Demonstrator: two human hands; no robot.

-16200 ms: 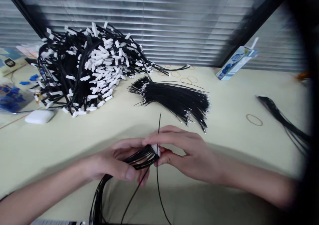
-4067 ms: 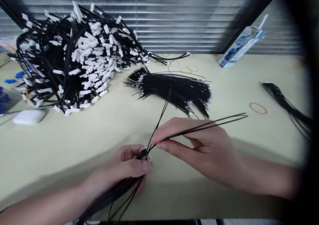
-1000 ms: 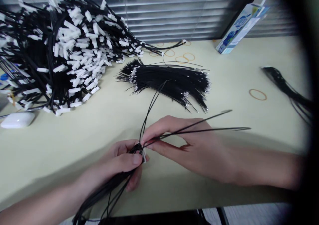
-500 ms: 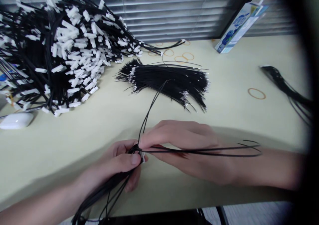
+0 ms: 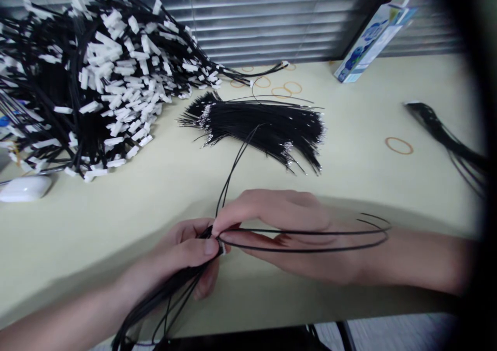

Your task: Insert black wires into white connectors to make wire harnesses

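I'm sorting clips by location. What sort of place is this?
Probably a wiring workshop: a worktable with a heap of black cables ending in white connectors, a stack of loose black wires, and a wire bundle in the left hand.

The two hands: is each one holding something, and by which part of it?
Left hand: black wire bundle, gripped near its white connector. Right hand: looped black wires, pinched beside that connector.

My left hand (image 5: 190, 255) is hiding most of the connector (image 5: 222, 248), and my right hand (image 5: 287, 211) is covering the looped wires' (image 5: 310, 251) near ends. Below my left hand, the held bundle (image 5: 166, 295) is running out of view; beyond it, the cable heap (image 5: 104, 71) is being cut off. Right of my hands, another bundle (image 5: 435, 126) is fading into darkness.
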